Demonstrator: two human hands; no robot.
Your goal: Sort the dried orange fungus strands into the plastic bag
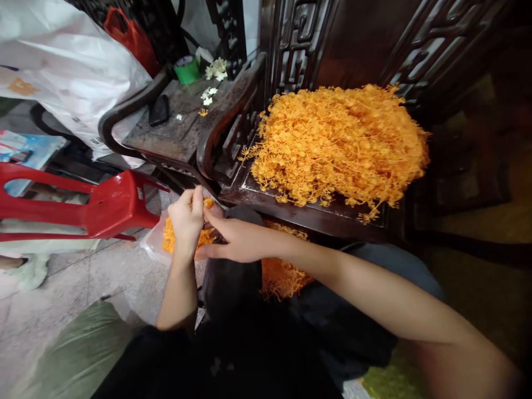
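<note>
My left hand point(187, 216) is closed, knuckles up, above a clear plastic bag point(153, 244) near my knee. A small bit of orange flower point(208, 203) shows at its fingertips. My right hand point(228, 238) reaches across from the right; its thumb is held apart from its fingers, and its fingertips come close to that flower bit. Loose orange blossoms point(169, 235) lie in the bag below both hands. A large heap of orange flowers on thin stems point(336, 144) covers the dark carved wooden seat point(266, 195) ahead of me.
More orange flowers point(285, 274) lie lower down, between my legs. To the left stands a red plastic chair point(112, 202). A wooden side table point(174, 130) bears green tape point(187, 69), a dark phone-like object point(158, 110) and white blossoms point(216, 69). Behind it bulges a white bag point(78, 61).
</note>
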